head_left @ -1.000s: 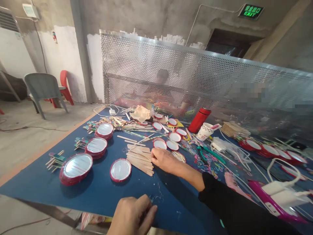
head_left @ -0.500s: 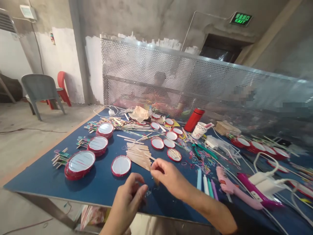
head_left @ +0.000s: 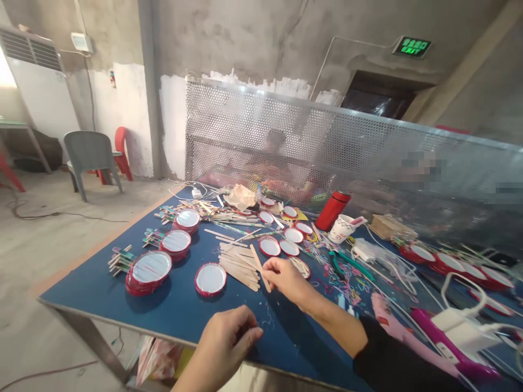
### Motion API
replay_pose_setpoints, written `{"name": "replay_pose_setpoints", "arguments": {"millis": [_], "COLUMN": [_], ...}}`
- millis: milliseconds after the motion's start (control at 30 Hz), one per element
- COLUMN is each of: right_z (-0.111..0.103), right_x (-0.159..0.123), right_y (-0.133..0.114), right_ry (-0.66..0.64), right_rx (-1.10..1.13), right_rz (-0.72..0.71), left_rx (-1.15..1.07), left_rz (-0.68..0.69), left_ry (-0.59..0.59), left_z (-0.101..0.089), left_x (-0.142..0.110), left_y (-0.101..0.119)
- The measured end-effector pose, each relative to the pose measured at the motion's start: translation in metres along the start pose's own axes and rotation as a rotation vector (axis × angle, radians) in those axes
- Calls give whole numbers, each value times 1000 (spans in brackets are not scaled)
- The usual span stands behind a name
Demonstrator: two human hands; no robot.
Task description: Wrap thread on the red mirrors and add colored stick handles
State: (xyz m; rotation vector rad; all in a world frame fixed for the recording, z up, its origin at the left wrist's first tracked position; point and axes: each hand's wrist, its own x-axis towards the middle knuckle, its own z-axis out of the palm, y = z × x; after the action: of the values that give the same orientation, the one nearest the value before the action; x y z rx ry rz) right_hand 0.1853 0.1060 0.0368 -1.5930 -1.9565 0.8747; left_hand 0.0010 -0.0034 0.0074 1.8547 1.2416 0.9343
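Right hand (head_left: 286,280) pinched a wooden craft stick (head_left: 260,267), tilted and held clear of the stick pile (head_left: 239,270) mid-frame on the blue table (head_left: 175,310). Left hand (head_left: 224,337) was curled at the table edge, cannot tell if holding anything. A red-rimmed lid (head_left: 210,279) lay just beside the pile, within easy reach.

A blue-topped work table (head_left: 122,310) carries red-rimmed round lids (head_left: 210,279); loose wooden craft sticks (head_left: 239,270) lie beside them; green-handled pliers (head_left: 351,265) lie near coloured rubber bands (head_left: 322,258); a red flask (head_left: 333,210) stands upright farther back.
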Motion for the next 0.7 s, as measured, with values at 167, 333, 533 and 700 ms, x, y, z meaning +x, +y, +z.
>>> {"name": "replay_pose_setpoints", "arguments": {"millis": [167, 333, 533, 700], "right_z": [1, -19, -19, 0], "right_x": [34, 43, 41, 29], "right_y": [-9, 3, 12, 1], "right_ry": [89, 232, 97, 61], "right_rx": [-261, -554, -651, -713], "right_rz": [-104, -133, -178, -215], "left_rx": [101, 111, 82, 52], "left_rz": [2, 53, 111, 135], "left_ry": [-31, -58, -25, 3], "left_z": [0, 0, 7, 14], "left_x": [-1, 1, -1, -3], "left_y": [2, -2, -16, -25]}}
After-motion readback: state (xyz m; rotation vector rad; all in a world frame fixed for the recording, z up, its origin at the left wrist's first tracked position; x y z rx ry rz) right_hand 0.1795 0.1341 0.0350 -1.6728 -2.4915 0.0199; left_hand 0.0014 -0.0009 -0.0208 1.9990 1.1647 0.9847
